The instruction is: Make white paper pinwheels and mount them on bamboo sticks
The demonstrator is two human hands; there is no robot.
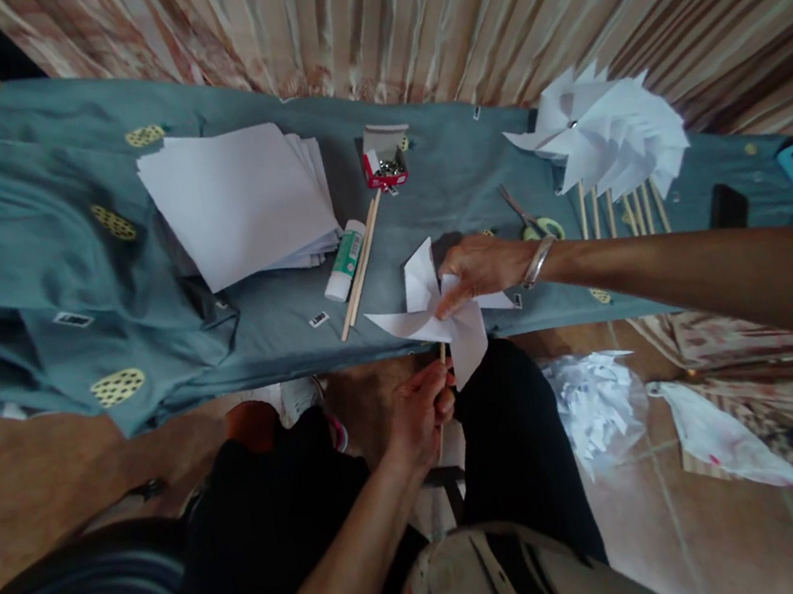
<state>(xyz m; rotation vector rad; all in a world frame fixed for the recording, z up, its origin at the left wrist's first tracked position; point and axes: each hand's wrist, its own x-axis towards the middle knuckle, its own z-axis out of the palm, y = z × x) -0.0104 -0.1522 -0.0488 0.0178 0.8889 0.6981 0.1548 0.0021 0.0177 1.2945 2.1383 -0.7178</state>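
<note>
A white paper pinwheel [437, 315] sits at the near edge of the table covered in blue-grey cloth [269, 308]. My right hand [479, 268], with a metal bangle on its wrist, presses its fingertips on the pinwheel's centre. My left hand [417, 420] is below the table edge, its fingers closed round the wooden stick [442, 355] under the pinwheel.
On the cloth lie a stack of white paper [236, 202], a glue stick [345, 260], a loose wooden stick [361, 267], a small red box of pins [383, 162], scissors [531, 219], and several finished pinwheels [602, 136]. Paper scraps [597, 405] and a plastic bag [725, 440] lie on the floor.
</note>
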